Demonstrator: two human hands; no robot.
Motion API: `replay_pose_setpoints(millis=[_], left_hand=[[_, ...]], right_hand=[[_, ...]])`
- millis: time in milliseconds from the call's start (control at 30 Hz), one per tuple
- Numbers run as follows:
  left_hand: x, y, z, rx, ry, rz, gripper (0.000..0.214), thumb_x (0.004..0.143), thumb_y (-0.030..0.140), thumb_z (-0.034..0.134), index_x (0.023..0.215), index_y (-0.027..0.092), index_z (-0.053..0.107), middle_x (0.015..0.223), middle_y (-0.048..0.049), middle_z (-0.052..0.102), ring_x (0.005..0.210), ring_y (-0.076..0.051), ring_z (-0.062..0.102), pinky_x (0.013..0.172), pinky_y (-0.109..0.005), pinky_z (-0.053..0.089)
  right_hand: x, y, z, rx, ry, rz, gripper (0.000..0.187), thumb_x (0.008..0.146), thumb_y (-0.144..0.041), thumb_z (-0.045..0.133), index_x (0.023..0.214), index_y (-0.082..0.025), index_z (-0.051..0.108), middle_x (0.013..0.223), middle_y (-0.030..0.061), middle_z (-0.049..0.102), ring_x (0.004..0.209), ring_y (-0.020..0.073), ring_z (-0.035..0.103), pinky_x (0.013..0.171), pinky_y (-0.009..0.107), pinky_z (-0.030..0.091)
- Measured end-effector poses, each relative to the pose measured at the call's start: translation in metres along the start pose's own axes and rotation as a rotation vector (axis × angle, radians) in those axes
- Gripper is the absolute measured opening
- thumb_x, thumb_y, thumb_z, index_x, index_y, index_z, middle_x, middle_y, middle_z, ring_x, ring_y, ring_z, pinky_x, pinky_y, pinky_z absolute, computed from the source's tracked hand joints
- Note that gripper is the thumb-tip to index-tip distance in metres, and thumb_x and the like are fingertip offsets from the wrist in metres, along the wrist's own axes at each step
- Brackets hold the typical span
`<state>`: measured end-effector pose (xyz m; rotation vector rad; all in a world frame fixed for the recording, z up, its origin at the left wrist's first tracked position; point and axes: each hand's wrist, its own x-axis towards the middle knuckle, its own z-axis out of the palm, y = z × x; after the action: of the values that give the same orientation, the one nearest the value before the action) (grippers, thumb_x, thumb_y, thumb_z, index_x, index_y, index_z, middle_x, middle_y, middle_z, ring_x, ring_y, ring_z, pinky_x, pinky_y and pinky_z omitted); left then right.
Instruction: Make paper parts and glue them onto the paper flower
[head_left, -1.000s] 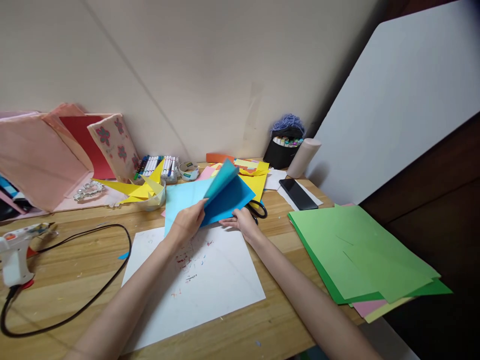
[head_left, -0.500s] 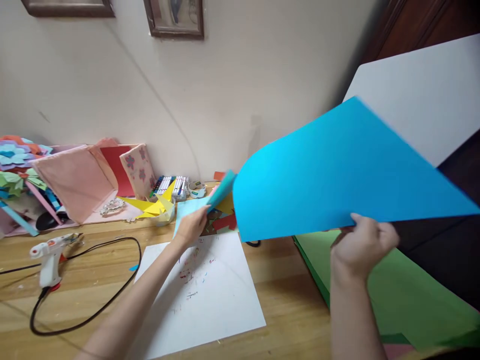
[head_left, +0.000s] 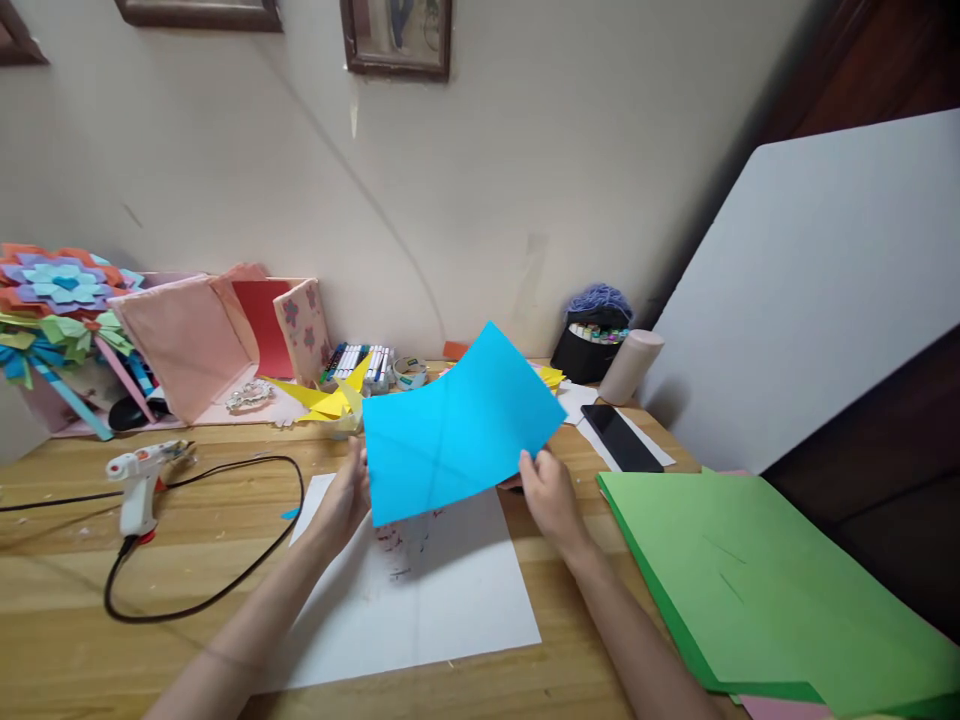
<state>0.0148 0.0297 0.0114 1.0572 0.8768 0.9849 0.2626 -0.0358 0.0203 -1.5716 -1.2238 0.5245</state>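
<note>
A bright blue sheet of paper is held up in the air, slightly curved, with one corner pointing up. On its left edge my left hand is closed, its fingertips partly hidden behind the sheet. My right hand pinches the lower right edge, thumb in front. Beneath the sheet lies a large white paper covered with small coloured marks, partly hidden by the blue sheet. Yellow folded paper pieces rest behind my left hand.
To the left, a white glue gun stands with its black cable looped on the wooden table. Green paper sheets are stacked at right, below a phone and a pale cylinder. A pink box and markers line the wall.
The blue sheet has moved left from the right side to over the white paper. My right hand came with it; my left hand has let go of a light blue piece and now grips the sheet.
</note>
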Motion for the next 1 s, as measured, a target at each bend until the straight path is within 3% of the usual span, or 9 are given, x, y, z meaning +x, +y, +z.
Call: replay_pose_setpoints(millis=[67,100,167,267,400,567,767,900,1000], left_hand=[[-0.001,-0.009,-0.012,0.036,0.104,-0.012,0.051,0.069,0.052,0.061,0.106,0.016,0.057,0.106,-0.0115,0.065,0.098,-0.025,0.060,0.080,-0.039,0.049],[-0.001,-0.016,-0.016,0.061,0.160,0.023,0.052,0.065,0.045,0.068,0.106,0.016,0.056,0.109,-0.0115,0.064,0.101,-0.026,0.058,0.084,-0.039,0.048],[-0.001,-0.028,-0.019,0.083,0.214,0.104,0.055,0.062,0.038,0.070,0.108,0.014,0.055,0.110,-0.0122,0.063,0.105,-0.027,0.056,0.089,-0.041,0.045],[-0.004,-0.039,-0.014,0.082,0.207,0.116,0.048,0.069,0.035,0.064,0.111,0.016,0.054,0.115,-0.0115,0.061,0.108,-0.025,0.054,0.090,-0.038,0.044],[-0.010,-0.042,-0.008,0.013,0.157,0.077,0.047,0.070,0.037,0.063,0.112,0.018,0.053,0.111,-0.0096,0.063,0.099,-0.024,0.059,0.082,-0.035,0.049],[-0.014,-0.040,-0.011,-0.117,0.099,0.002,0.044,0.073,0.040,0.061,0.111,0.018,0.054,0.112,-0.0093,0.062,0.096,-0.023,0.060,0.080,-0.034,0.050],[-0.014,-0.038,-0.011,-0.097,0.115,-0.082,0.047,0.079,0.055,0.047,0.106,0.018,0.057,0.111,-0.0106,0.063,0.092,-0.024,0.062,0.071,-0.036,0.052],[-0.013,-0.041,-0.011,0.037,0.165,0.038,0.044,0.073,0.051,0.057,0.098,0.014,0.059,0.104,-0.0112,0.065,0.092,-0.024,0.061,0.079,-0.036,0.048],[-0.015,-0.038,-0.009,0.096,0.212,0.092,0.040,0.070,0.046,0.062,0.094,0.014,0.059,0.099,-0.0105,0.067,0.090,-0.024,0.061,0.078,-0.035,0.048]], right_hand=[[-0.007,0.000,0.014,-0.174,-0.140,-0.175,0.024,0.085,-0.025,0.036,0.086,-0.017,0.058,0.074,0.0077,0.062,0.073,0.0214,0.058,0.069,0.033,0.047],[-0.010,0.001,0.020,-0.263,-0.194,-0.274,0.030,0.085,-0.020,0.033,0.104,-0.016,0.056,0.094,0.0109,0.064,0.088,0.0228,0.059,0.078,0.035,0.047],[-0.014,0.003,0.031,-0.403,-0.293,-0.451,0.053,0.081,-0.008,0.030,0.133,-0.018,0.035,0.132,0.0111,0.045,0.120,0.0227,0.044,0.094,0.037,0.041],[-0.021,0.007,0.043,-0.596,-0.424,-0.639,0.073,0.075,0.001,0.029,0.142,-0.022,0.015,0.149,0.0043,0.016,0.135,0.0223,0.017,0.105,0.041,0.032],[-0.031,0.012,0.052,-0.749,-0.533,-0.762,0.069,0.076,0.001,0.032,0.141,-0.022,0.023,0.148,0.0034,0.018,0.136,0.0254,0.011,0.105,0.043,0.032],[-0.039,0.010,0.056,-0.810,-0.584,-0.820,0.066,0.075,-0.002,0.037,0.138,-0.018,0.030,0.144,0.0067,0.030,0.134,0.0287,0.021,0.102,0.047,0.038],[-0.046,0.006,0.058,-0.809,-0.607,-0.831,0.064,0.075,-0.004,0.041,0.137,-0.018,0.034,0.142,0.0072,0.032,0.132,0.0312,0.023,0.101,0.049,0.038],[-0.048,0.001,0.054,-0.706,-0.662,-0.755,0.064,0.075,-0.013,0.048,0.137,-0.021,0.033,0.144,0.0063,0.030,0.133,0.0309,0.021,0.103,0.049,0.034],[-0.043,-0.004,0.049,-0.435,-0.631,-0.557,0.068,0.078,-0.032,0.054,0.139,-0.025,0.027,0.146,0.0053,0.024,0.134,0.0289,0.020,0.105,0.048,0.031]])
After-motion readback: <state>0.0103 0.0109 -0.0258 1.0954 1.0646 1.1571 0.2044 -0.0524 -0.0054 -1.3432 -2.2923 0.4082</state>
